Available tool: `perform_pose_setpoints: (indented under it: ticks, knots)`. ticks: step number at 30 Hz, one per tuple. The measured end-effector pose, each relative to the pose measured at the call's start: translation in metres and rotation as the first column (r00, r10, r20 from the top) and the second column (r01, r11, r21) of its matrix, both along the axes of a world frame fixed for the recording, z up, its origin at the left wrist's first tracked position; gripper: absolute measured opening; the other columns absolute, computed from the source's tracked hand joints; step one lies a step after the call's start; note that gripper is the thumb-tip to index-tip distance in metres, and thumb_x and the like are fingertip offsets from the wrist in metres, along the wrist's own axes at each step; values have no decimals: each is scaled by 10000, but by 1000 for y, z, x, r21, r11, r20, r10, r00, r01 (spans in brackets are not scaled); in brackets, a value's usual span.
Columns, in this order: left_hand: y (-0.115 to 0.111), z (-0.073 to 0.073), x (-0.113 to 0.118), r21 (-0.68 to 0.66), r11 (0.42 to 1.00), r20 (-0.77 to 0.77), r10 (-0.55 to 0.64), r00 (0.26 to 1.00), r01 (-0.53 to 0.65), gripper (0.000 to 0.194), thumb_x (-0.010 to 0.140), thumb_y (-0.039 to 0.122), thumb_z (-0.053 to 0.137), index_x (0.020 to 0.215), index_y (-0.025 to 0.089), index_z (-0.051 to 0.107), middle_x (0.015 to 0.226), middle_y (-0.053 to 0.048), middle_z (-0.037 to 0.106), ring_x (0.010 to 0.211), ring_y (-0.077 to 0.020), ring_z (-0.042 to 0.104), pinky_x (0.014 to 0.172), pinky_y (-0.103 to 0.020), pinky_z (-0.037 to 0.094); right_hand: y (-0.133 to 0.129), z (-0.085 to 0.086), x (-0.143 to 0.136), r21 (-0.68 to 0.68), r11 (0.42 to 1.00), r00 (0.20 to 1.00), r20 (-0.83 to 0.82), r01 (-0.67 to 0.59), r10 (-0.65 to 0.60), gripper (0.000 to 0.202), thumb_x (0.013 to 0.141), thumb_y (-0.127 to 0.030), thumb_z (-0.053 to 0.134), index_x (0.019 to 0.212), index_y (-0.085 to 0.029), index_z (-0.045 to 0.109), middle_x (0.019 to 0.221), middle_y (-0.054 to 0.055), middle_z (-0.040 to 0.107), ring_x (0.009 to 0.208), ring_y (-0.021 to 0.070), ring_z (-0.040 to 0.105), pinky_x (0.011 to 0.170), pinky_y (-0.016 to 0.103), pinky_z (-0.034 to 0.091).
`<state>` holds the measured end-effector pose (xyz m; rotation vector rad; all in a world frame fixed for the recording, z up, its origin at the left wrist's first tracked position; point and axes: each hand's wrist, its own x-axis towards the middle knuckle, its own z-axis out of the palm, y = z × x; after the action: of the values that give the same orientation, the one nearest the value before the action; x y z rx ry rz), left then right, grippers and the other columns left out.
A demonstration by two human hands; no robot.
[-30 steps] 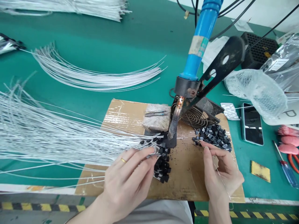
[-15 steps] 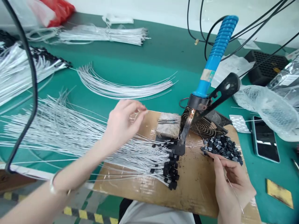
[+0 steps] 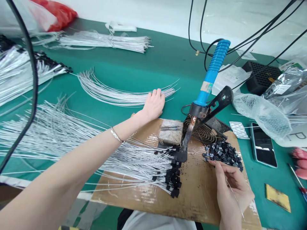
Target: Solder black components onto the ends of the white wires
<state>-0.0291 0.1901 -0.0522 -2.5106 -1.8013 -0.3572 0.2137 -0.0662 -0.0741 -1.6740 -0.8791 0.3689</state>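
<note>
My left hand (image 3: 155,103) lies over the right end of a curved bundle of loose white wires (image 3: 115,94). Its fingers are curled down on the wires, and the fingertips are partly hidden. Low on the right, my right hand (image 3: 232,188) pinches a thin, needle-like metal rod (image 3: 236,199) whose tail sticks out below the palm. The pinching fingertips are at the near left edge of a pile of small black connector-like pieces (image 3: 224,153). Between my hands lie many white wires (image 3: 141,163) with black ends (image 3: 174,180) on a brown board (image 3: 196,198).
A blue-handled soldering iron (image 3: 213,72) stands tilted over the board, its tip beside the black ends. Behind it are a coiled metal piece (image 3: 203,131) and a pale block (image 3: 170,131). On the right are a phone (image 3: 263,145), a yellow sponge (image 3: 278,197) and plastic bags (image 3: 261,111).
My left hand has moved up and right from above the wires on the board to the curved bundle, its fingers now on it. My right hand stays by the black pieces with the rod.
</note>
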Motion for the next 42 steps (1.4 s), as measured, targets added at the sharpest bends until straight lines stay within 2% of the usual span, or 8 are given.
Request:
perform_pose_setpoints:
  ticks: [12, 15, 21, 26, 29, 32, 37, 42]
  knots:
    - [-26, 24, -22, -134, 991, 289, 14, 957, 26, 225, 1078, 304, 645, 1230, 144, 688, 1107, -88, 755, 924, -218, 739, 846, -407, 631, -2, -2, 1, 12, 1000, 1000, -13, -22, 22, 337, 848, -493, 895, 767, -206, 738, 815, 82, 845, 783, 276, 824, 765, 379, 655]
    - [-50, 46, -39, -189, 981, 396, 33, 918, 46, 154, 1057, 190, 512, 1053, 161, 663, 751, -24, 690, 623, -168, 612, 647, -321, 516, -2, 2, -1, 27, 1000, 999, -33, -5, 6, 342, 844, -491, 906, 786, -202, 733, 828, 72, 841, 779, 253, 815, 779, 356, 639]
    - [-131, 91, -66, -298, 941, 521, 20, 853, 159, 267, 1007, 361, 547, 815, 231, 679, 688, -28, 646, 579, -172, 496, 513, -289, 369, -6, 12, -3, 79, 996, 996, -74, -37, 43, 346, 1019, -532, 709, 894, -209, 729, 686, -14, 706, 595, 153, 654, 640, 291, 544]
    - [-169, 96, -71, -655, 564, 637, 53, 769, 503, 273, 953, 349, 641, 712, 245, 717, 618, -19, 639, 551, -162, 485, 492, -280, 323, -19, 31, -19, -9, 934, 928, -116, -358, 354, 327, 1038, -455, 684, 827, -225, 783, 651, 5, 680, 558, 161, 626, 516, 272, 493]
    - [-172, 85, -60, -673, 453, 697, 123, 706, 585, 226, 907, 298, 671, 690, 242, 702, 607, 3, 607, 555, -147, 451, 512, -269, 336, -23, 42, -34, -49, 779, 772, -182, -625, 609, 343, 1061, -472, 627, 867, -228, 772, 671, -2, 670, 563, 143, 609, 507, 245, 456]
    - [-171, 76, -48, -665, 437, 721, 168, 672, 605, 223, 882, 287, 689, 665, 238, 675, 601, 7, 590, 551, -145, 440, 498, -256, 352, -21, 48, -44, -46, 663, 653, -230, -748, 721, 394, 1058, -535, 598, 871, -218, 739, 712, 0, 660, 591, 137, 583, 511, 241, 419]
    - [-175, 73, -42, -662, 467, 710, 142, 689, 586, 247, 903, 309, 658, 671, 225, 665, 588, 17, 564, 551, -142, 443, 501, -244, 351, -15, 50, -49, -73, 633, 637, -138, -771, 759, 311, 1065, -343, 624, 783, -214, 641, 689, -26, 608, 596, 115, 544, 528, 233, 385]
    - [-190, 76, -43, -649, 642, 559, 37, 828, 409, 291, 998, 397, 585, 810, 236, 739, 601, 23, 601, 519, -143, 431, 479, -260, 296, -12, 44, -50, -39, 666, 666, 19, -745, 746, 244, 1068, -195, 579, 829, -218, 619, 728, -27, 586, 622, 115, 541, 552, 241, 384]
